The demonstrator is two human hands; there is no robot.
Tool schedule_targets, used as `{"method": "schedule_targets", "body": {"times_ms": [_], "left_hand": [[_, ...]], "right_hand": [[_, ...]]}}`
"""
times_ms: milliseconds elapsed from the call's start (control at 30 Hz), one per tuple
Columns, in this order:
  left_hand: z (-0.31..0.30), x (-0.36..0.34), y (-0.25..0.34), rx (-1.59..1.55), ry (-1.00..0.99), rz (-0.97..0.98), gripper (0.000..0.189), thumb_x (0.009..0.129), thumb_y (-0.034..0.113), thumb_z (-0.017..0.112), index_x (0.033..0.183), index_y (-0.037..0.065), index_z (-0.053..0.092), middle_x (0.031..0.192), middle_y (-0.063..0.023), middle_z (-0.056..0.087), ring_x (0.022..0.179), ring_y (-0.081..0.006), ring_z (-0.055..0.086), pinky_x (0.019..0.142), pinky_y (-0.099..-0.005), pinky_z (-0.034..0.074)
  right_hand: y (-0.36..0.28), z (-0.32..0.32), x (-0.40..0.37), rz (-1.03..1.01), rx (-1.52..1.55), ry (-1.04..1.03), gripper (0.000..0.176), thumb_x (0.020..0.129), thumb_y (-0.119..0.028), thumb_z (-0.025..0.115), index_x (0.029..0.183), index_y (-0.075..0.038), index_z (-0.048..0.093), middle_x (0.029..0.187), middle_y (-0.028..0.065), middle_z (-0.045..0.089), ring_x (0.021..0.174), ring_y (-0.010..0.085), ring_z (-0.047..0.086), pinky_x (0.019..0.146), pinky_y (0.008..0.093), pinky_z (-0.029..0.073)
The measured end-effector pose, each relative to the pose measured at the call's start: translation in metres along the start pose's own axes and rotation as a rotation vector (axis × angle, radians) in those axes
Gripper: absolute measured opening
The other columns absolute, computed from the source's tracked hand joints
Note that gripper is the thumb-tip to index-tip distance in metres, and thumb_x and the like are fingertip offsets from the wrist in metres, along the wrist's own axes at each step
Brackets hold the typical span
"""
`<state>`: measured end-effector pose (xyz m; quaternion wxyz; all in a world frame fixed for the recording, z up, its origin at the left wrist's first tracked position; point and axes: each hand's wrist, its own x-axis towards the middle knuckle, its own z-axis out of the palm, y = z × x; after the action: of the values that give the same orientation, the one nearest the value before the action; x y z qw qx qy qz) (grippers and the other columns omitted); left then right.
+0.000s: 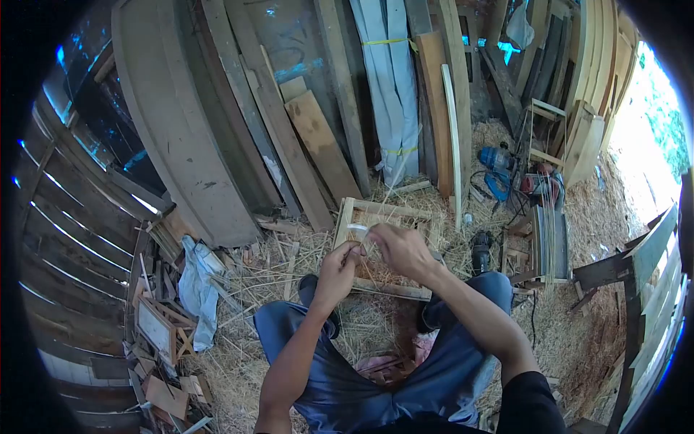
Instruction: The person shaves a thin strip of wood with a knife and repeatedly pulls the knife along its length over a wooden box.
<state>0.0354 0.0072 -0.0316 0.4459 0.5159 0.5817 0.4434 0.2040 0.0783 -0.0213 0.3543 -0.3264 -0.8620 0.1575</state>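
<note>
My right hand (406, 253) is closed, its fingertips bunched above the wooden frame. A short, bright white strip (358, 227) sticks out to the left from its fingers. Close beside it, my left hand (337, 271) is pinched shut, thumb against fingers; I cannot tell what it holds. Both hands are raised over a rectangular wooden frame (345, 220) that lies on the straw-covered ground between my feet. Thin straw-like strips show beneath the fingers, inside the frame.
Long boards (318, 137) and a white wrapped bundle (390, 87) lean on the wall ahead. Blue power tool (496, 158), cords and a black tool (481, 252) lie to the right, near a small wooden stand (538, 242). Scrap wood and pale cloth (196, 289) lie left.
</note>
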Motion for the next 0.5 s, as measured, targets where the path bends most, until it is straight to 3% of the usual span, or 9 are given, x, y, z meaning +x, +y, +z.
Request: {"method": "schedule_targets", "body": {"times_ms": [100,167,233,367,433,500], "left_hand": [[0.000,-0.004,0.003,0.027,0.021,0.083,0.020,0.099,0.018,0.047,0.098,0.002,0.060,0.070,0.0006,0.051,0.060,-0.0046,0.042,0.053,-0.0222,0.035],[-0.002,-0.005,0.001,0.079,0.013,0.007,0.020,0.099,0.018,0.048,0.098,0.002,0.060,0.071,0.0008,0.052,0.060,-0.0050,0.042,0.054,-0.0230,0.036],[0.002,-0.005,0.008,0.081,0.029,0.051,0.020,0.098,0.017,0.049,0.097,0.001,0.060,0.068,0.0008,0.050,0.059,-0.0053,0.040,0.054,-0.0240,0.034],[0.002,-0.006,0.008,0.040,0.043,0.116,0.019,0.097,0.015,0.049,0.096,0.000,0.061,0.064,0.0012,0.046,0.058,-0.0051,0.037,0.053,-0.0248,0.032],[0.000,-0.009,-0.001,0.059,0.031,0.099,0.019,0.098,0.015,0.049,0.096,0.000,0.061,0.065,0.0011,0.048,0.058,-0.0051,0.038,0.053,-0.0245,0.033],[0.001,-0.010,-0.001,0.075,0.018,0.089,0.019,0.098,0.015,0.049,0.096,0.000,0.060,0.066,0.0011,0.049,0.058,-0.0051,0.038,0.053,-0.0243,0.033]], "right_hand": [[0.015,-0.013,0.006,0.156,-0.045,0.089,0.012,0.088,-0.013,0.056,0.096,-0.005,0.056,0.069,0.0194,0.062,0.061,0.0375,0.062,0.052,0.0465,0.048],[0.021,-0.007,0.000,0.076,-0.058,0.132,0.012,0.087,-0.013,0.056,0.097,-0.006,0.056,0.063,0.0185,0.060,0.057,0.0369,0.061,0.050,0.0469,0.048],[0.011,0.005,-0.013,-0.050,-0.014,-0.064,0.010,0.087,-0.013,0.055,0.095,-0.007,0.058,0.066,0.0177,0.061,0.059,0.0365,0.062,0.051,0.0462,0.048],[0.010,-0.001,-0.009,-0.106,0.006,-0.018,0.011,0.089,-0.014,0.053,0.095,-0.006,0.058,0.070,0.0173,0.062,0.063,0.0366,0.062,0.054,0.0456,0.049],[0.027,-0.016,0.006,0.214,-0.055,0.055,0.011,0.085,-0.009,0.057,0.095,-0.005,0.058,0.079,0.0168,0.063,0.067,0.0354,0.064,0.055,0.0416,0.051],[0.027,-0.027,0.007,0.267,-0.119,0.028,0.012,0.085,-0.009,0.056,0.097,-0.006,0.058,0.081,0.0170,0.064,0.069,0.0352,0.064,0.057,0.0417,0.052]]}}
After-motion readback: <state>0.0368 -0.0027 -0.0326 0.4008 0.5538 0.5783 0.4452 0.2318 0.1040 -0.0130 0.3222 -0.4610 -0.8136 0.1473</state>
